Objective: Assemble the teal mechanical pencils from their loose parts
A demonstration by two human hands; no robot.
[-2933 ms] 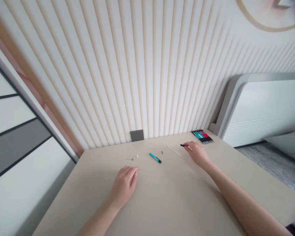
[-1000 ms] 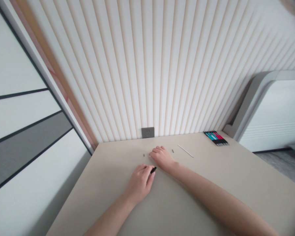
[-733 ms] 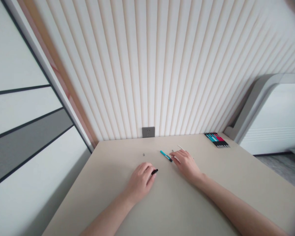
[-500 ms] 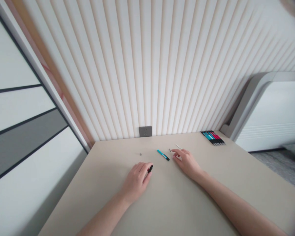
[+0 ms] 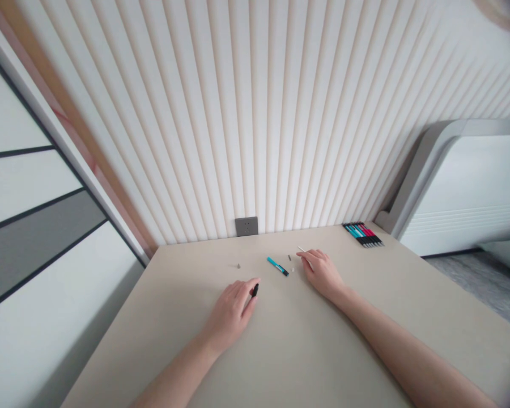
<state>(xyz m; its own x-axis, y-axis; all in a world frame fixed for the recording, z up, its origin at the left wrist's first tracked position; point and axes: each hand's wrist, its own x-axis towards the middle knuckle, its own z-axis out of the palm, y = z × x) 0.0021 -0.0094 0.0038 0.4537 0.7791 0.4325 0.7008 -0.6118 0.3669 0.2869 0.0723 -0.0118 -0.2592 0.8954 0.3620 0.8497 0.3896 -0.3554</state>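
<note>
In the head view, a beige tabletop (image 5: 280, 351) bearing a turquoise pen (image 5: 274, 264) is backed by a ribbed wall (image 5: 221, 113). A black piece (image 5: 255, 290) is pinched by the left hand (image 5: 232, 311); whether the white rod (image 5: 301, 249) is gripped by the right hand (image 5: 323, 275) cannot be told.

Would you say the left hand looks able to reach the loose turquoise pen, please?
Probably yes: nothing lies between the left hand and the loose pen, though that hand holds a black piece.
</note>
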